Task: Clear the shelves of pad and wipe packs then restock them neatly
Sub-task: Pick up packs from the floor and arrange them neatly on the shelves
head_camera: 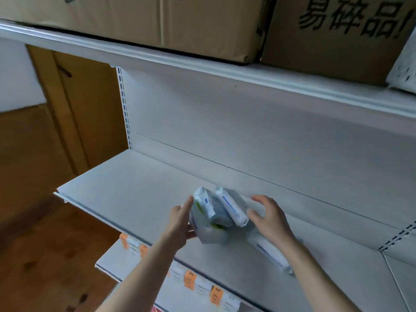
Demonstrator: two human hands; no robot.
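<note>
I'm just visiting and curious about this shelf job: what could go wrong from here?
The packs lean on each other, loosely pressed between the left hand and right hand; they may topple or slip apart. A lone pack lies under the right forearm near the shelf front; the arm might knock it off.

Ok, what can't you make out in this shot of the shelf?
Head view:
- Packs in the middle: print motion-blurred, pads or wipes unclear.
- Price tags along the shelf: blurred, unreadable.
- Long pack: partly hidden under the right forearm.
- Cardboard boxes: cut off by the top edge.
</note>
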